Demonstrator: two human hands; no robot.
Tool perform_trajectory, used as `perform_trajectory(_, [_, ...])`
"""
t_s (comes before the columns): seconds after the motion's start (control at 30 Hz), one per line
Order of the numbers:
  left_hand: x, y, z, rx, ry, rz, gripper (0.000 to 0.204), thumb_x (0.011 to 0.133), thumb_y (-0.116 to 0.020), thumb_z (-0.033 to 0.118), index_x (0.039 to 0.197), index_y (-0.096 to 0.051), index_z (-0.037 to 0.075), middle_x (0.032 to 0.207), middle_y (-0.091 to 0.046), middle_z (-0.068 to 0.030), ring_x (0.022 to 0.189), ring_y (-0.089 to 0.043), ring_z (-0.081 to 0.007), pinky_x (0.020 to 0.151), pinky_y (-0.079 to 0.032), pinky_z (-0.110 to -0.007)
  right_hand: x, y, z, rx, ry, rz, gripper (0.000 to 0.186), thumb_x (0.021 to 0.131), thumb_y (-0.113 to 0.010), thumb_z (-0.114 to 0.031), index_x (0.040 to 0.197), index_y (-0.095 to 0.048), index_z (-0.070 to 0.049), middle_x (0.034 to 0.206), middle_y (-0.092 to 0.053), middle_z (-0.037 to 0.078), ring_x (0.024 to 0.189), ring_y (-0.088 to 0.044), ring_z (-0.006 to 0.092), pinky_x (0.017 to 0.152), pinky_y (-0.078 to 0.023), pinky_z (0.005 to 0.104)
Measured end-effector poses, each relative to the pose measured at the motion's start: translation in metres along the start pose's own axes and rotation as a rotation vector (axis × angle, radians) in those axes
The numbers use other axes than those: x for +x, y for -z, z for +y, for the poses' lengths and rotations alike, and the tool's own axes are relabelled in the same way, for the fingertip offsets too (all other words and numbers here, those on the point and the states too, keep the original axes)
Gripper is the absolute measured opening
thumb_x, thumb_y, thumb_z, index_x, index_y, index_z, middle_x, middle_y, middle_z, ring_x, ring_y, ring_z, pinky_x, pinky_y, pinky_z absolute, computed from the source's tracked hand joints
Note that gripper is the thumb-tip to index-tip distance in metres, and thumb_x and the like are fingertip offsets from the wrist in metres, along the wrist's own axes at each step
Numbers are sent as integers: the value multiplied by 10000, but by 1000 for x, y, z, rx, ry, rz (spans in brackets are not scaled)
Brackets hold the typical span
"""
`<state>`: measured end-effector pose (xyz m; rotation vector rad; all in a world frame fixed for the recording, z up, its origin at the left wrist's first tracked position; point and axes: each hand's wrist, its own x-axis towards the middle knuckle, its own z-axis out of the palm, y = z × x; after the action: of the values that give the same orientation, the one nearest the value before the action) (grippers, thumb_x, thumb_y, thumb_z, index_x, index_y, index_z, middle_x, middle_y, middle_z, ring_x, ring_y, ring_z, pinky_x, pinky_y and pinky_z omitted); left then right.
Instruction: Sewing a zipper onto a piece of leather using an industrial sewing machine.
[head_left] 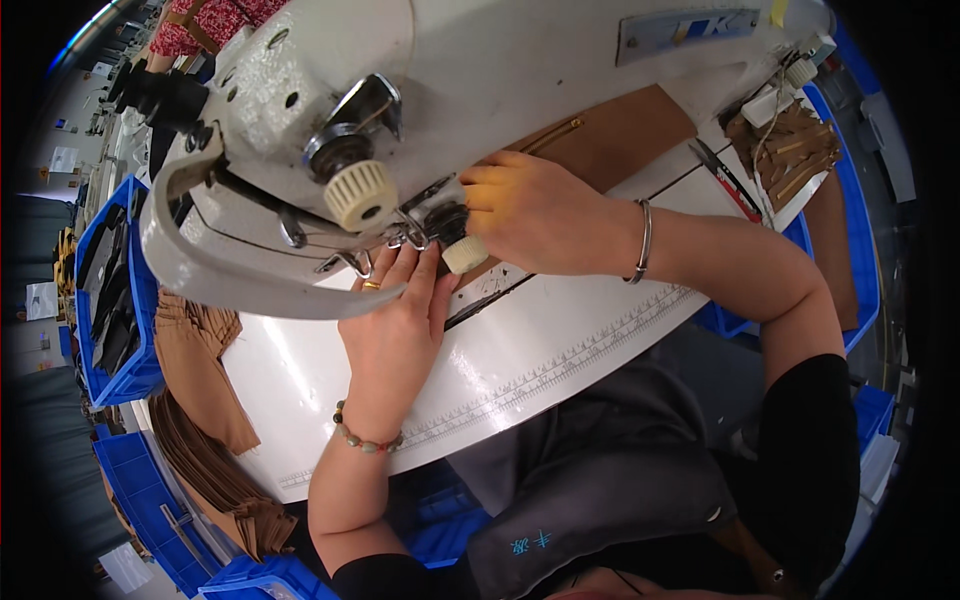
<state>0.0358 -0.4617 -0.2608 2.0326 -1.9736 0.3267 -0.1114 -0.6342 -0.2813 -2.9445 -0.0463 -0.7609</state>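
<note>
Both of my hands are at a white sewing machine. My left hand, with a ring and a bead bracelet, lies palm down on the white table, its fingers stretched toward the presser foot area. My right hand, with a metal bangle, rests over a long brown piece of material, fingers reaching left. Its fingertips are partly hidden by the machine's cream knob and metal parts. A gold-coloured zipper pull shows on the brown piece just beyond this hand. The needle point is hidden.
A ruler strip runs along the table's front edge. Thread snips lie right of my right hand. Stacked brown pieces hang at the left; a blue bin holds dark pieces. More brown pieces fill a blue bin at right.
</note>
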Motion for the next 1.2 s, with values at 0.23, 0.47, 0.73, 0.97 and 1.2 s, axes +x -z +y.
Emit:
perform_trajectory(0.23, [1,1,0,4,-2,-1,297,886,-749,191,1143,-743,44,1002,-747,-112,1016,-709,-278,864,-563,-367,-1,-2,-1,48,3,65,110,713,-672,-141,710,-655,-33,913,-670,125,1081,-644,298,991,-485,390])
perform_trajectory(0.47, [-2,5,-2,22,3,0,274,885,-747,187,1122,-747,51,1000,-747,-104,1012,-709,-285,869,-562,-366,2,-2,-2,24,24,-14,291,849,-720,-223,1047,-728,-10,1171,-704,78,1080,-655,215,937,-487,342])
perform_trajectory(0.73, [-40,87,14,-443,-256,826,385,1039,-504,288,1006,-644,-68,915,-682,-242,833,-665,-361,775,-566,-458,-5,-11,6,135,-18,77,194,807,-710,-194,906,-709,-27,993,-660,105,1093,-632,269,970,-488,373])
perform_trajectory(0.97, [-55,163,75,-762,-496,1282,261,1025,-552,271,1074,-702,64,940,-731,-36,852,-702,-194,775,-561,-367,-2,-10,0,77,-22,-44,318,828,-730,-210,1065,-712,1,1078,-659,79,1094,-607,209,903,-490,328])
perform_trajectory(1.2, [-53,162,78,-683,-517,1261,272,1028,-551,278,1029,-718,63,968,-751,-21,865,-716,-183,781,-569,-355,-2,-10,-5,52,-24,-69,349,829,-733,-226,1081,-708,15,1127,-671,105,1087,-618,228,907,-488,339])
